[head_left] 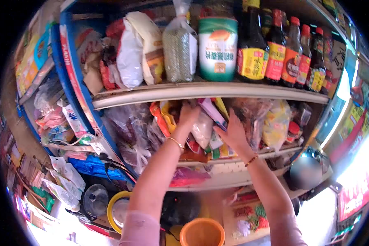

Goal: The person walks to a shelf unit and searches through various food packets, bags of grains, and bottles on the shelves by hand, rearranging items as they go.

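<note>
Both my arms reach onto the middle shelf among packed food bags. My left hand [188, 117] is in beside an orange and yellow packet [165, 117] and above a clear bag of pale contents [202, 130]. Its fingertips are hidden among the bags. With thumb and fingers on either side of its lower end, my right hand [234, 133] grips a purple and white packet [211, 110], which leans to the left. A narrow yellow packet [222, 107] stands against it. To the right hang dark clear bags [256, 117] and a yellowish bag [276, 125].
The shelf edge [209, 91] above my hands carries sauce bottles [274, 53], a green and white canister [218, 49] and a bag of green grains [179, 51]. Below are an orange bowl [202, 233], a yellow-rimmed basin [112, 211] and a black pan [305, 172].
</note>
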Available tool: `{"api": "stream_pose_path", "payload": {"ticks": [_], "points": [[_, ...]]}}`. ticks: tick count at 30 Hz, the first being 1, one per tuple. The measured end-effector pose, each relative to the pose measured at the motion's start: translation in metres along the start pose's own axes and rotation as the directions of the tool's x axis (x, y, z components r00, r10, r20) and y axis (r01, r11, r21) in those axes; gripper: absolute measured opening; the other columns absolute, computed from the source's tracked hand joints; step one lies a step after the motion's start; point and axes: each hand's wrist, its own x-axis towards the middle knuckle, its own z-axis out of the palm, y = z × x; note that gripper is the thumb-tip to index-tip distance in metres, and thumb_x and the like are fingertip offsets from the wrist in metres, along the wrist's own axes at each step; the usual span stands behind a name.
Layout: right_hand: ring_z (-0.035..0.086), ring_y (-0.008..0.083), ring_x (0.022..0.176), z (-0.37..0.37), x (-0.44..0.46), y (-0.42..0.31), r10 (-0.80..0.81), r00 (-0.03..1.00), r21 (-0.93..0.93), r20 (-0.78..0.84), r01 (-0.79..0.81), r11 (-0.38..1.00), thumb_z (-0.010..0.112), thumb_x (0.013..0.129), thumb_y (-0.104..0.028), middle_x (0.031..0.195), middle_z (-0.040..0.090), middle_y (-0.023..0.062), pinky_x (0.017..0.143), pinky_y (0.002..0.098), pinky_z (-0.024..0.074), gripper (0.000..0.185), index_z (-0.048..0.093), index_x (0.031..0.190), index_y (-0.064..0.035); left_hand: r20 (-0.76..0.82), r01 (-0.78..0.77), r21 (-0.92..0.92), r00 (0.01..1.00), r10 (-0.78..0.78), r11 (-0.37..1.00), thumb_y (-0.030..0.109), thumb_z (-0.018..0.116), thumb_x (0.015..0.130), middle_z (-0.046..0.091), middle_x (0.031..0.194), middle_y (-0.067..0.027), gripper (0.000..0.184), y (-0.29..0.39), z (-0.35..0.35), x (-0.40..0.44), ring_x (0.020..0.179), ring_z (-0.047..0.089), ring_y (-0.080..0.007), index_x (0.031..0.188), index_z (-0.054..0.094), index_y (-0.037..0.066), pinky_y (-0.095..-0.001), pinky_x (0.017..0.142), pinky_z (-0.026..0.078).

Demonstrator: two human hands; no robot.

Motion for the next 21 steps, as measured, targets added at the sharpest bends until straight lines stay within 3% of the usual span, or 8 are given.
{"api": "stream_pose_path", "payload": {"ticks": [1, 2, 3, 4, 7, 11, 13, 21], "points": [[0.051, 0.0394, 0.103, 0.007, 0.003, 0.007, 0.084, 0.99, 0.027, 0.112, -0.087, 0.996, 0.065, 0.075, -0.043, 0.113, 0.051, 0.026, 0.085, 0.0436, 0.045, 0.076, 0.036, 0.126, 0.0044, 0.113, -0.02, 0.001, 0.993, 0.02, 1.0, 0.018, 0.054, 0.075, 0.053, 0.111, -0.0281, 0.048, -0.028, 0.012, 0.028, 0.103, 0.053, -0.0407, 0.116, 0.046, -0.007, -0.0422, 0.088, 0.043], [0.053, 0.0394, 0.103, 0.0, 0.009, 0.001, 0.118, 0.966, 0.06, 0.228, -0.134, 0.989, 0.058, 0.08, -0.044, 0.114, 0.052, 0.0259, 0.083, 0.0447, 0.0466, 0.073, 0.034, 0.13, 0.0034, -0.033, -0.257, 0.079, 0.965, 0.26, 0.963, 0.02, 0.052, 0.077, 0.055, 0.104, -0.0286, 0.041, -0.057, 0.031, 0.047, 0.097, 0.054, -0.0423, 0.11, 0.049, -0.005, -0.0453, 0.084, 0.045], [0.053, 0.0394, 0.103, 0.004, 0.012, -0.001, 0.091, 0.972, 0.078, 0.219, -0.111, 0.991, 0.058, 0.08, -0.044, 0.114, 0.052, 0.0259, 0.083, 0.0447, 0.0466, 0.073, 0.034, 0.13, 0.0034, 0.013, -0.357, 0.403, 0.923, 0.385, 0.843, 0.023, 0.049, 0.08, 0.057, 0.102, -0.027, 0.035, -0.049, 0.029, 0.042, 0.097, 0.054, -0.0427, 0.102, 0.053, -0.003, -0.0468, 0.082, 0.045], [0.054, 0.0389, 0.101, 0.008, 0.012, -0.002, 0.176, 0.952, 0.03, 0.249, -0.189, 0.981, 0.058, 0.082, -0.038, 0.114, 0.053, 0.0255, 0.081, 0.0446, 0.0475, 0.066, 0.035, 0.129, 0.0017, -0.124, -0.303, 0.089, 0.942, 0.313, 0.949, 0.02, 0.048, 0.08, 0.058, 0.099, -0.0268, 0.03, -0.032, 0.022, 0.02, 0.095, 0.055, -0.0423, 0.098, 0.055, -0.003, -0.0469, 0.08, 0.045], [0.055, 0.0385, 0.099, 0.016, 0.006, -0.003, 0.218, 0.953, 0.03, 0.212, -0.229, 0.973, 0.056, 0.084, -0.027, 0.113, 0.054, 0.0249, 0.079, 0.0448, 0.048, 0.055, 0.037, 0.128, -0.0012, -0.238, -0.243, -0.199, 0.952, 0.194, 0.949, 0.013, 0.05, 0.079, 0.058, 0.1, -0.0283, 0.03, -0.048, 0.033, 0.021, 0.098, 0.055, -0.0413, 0.103, 0.055, -0.004, -0.0441, 0.084, 0.044], [0.055, 0.0387, 0.099, 0.019, 0.004, -0.004, 0.195, 0.968, 0.061, 0.161, -0.207, 0.976, 0.056, 0.083, -0.017, 0.113, 0.054, 0.0239, 0.081, 0.0451, 0.0472, 0.05, 0.038, 0.128, -0.0025, -0.253, -0.212, -0.237, 0.956, 0.15, 0.948, 0.009, 0.05, 0.078, 0.059, 0.097, -0.0284, 0.029, -0.042, 0.023, 0.008, 0.096, 0.055, -0.042, 0.103, 0.055, -0.004, -0.0439, 0.082, 0.045], [0.055, 0.0386, 0.099, 0.015, 0.005, -0.004, 0.219, 0.956, 0.034, 0.195, -0.23, 0.973, 0.055, 0.084, -0.018, 0.113, 0.054, 0.0229, 0.082, 0.0453, 0.0466, 0.051, 0.037, 0.129, -0.0029, -0.229, -0.245, -0.072, 0.947, 0.223, 0.967, 0.007, 0.049, 0.078, 0.06, 0.094, -0.0285, 0.028, -0.039, 0.022, 0.004, 0.095, 0.056, -0.0414, 0.103, 0.056, -0.004, -0.0438, 0.08, 0.046], [0.049, 0.0408, 0.109, 0.001, 0.0, 0.0, 0.108, 0.955, 0.034, 0.277, -0.122, 0.992, 0.058, 0.083, -0.027, 0.119, 0.049, 0.027, 0.089, 0.0449, 0.0435, 0.062, 0.032, 0.131, 0.0014, -0.179, -0.263, -0.015, 0.95, 0.256, 0.965, 0.017, 0.049, 0.086, 0.058, 0.097, -0.0299, 0.029, -0.051, 0.032, 0.018, 0.096, 0.054, -0.0437, 0.104, 0.051, -0.006, -0.047, 0.082, 0.044]]}}
